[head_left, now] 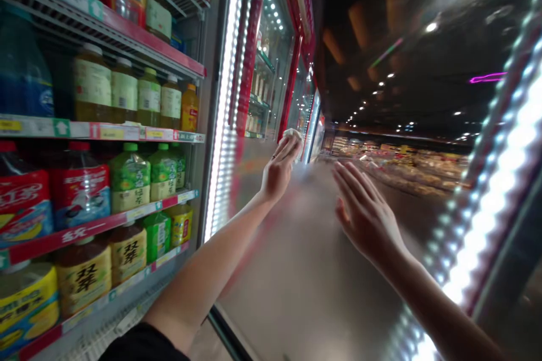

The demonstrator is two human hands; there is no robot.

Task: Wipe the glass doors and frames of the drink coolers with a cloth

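My left hand [277,172] reaches forward with its fingers closed over a crumpled white cloth [293,134], only partly visible past the fingertips. The cloth appears to be against the glass pane [305,271] of a cooler door, though contact is hard to make out. My right hand [366,214] is held up to the right, palm turned toward the pane, fingers stretched out and nothing in it. Whether it touches the glass I cannot tell. A hazy patch covers the lower part of the pane.
On the left, cooler shelves [105,131] carry rows of bottled drinks [130,177]. Bright light strips run beside the shelves [224,101] and along the right [470,254]. More red-framed cooler doors [292,90] recede ahead. Stocked store displays [406,169] appear blurred beyond the glass.
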